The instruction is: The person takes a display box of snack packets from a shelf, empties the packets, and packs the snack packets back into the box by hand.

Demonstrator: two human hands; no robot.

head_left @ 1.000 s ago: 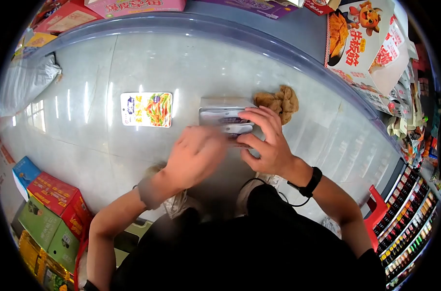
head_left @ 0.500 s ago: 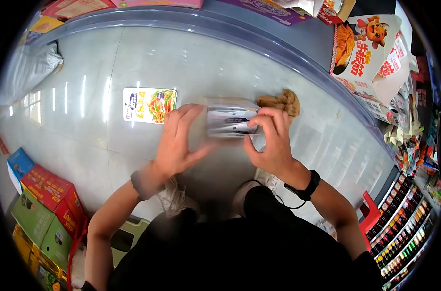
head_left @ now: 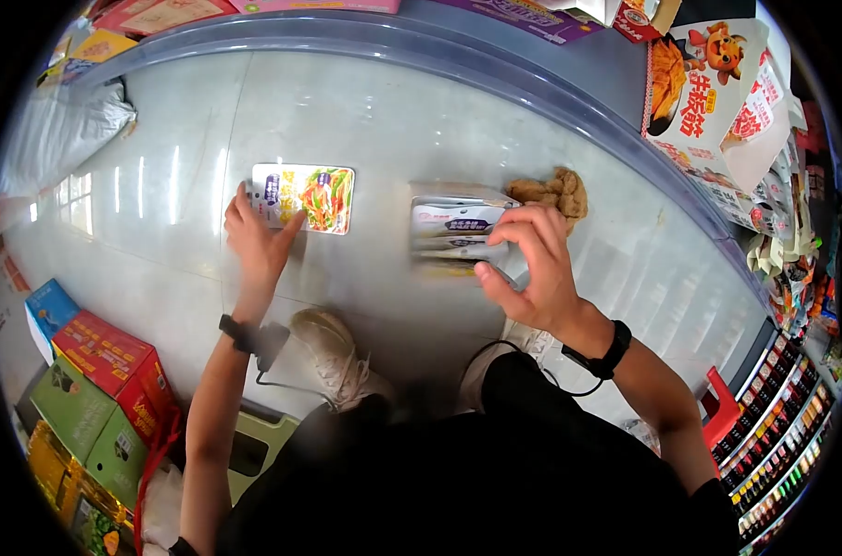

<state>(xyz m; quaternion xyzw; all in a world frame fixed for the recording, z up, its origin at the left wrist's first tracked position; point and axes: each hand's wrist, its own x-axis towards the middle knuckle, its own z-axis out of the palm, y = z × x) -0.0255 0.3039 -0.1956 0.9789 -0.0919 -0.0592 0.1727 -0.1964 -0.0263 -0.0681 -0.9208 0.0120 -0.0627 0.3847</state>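
Observation:
A flat, glossy food packet with a white end and a picture of a dish lies on the floor. My left hand is at its left end, thumb and fingers apart around the near left corner; whether they press on it I cannot tell. To the right, several whitish packets with dark labels stand packed together in a row, in what looks like an open box. My right hand curls around the right end of this row of packets, with its thumb at the near side and its fingers over the top.
A crumpled brown cloth-like thing lies just beyond my right hand. A shelf edge curves along the far side. Red and green boxes stand at the left. A printed snack carton is at the right.
My left hand has let go of the row of packets and moved left to the flat packet. My right hand has stayed at the row's right end.

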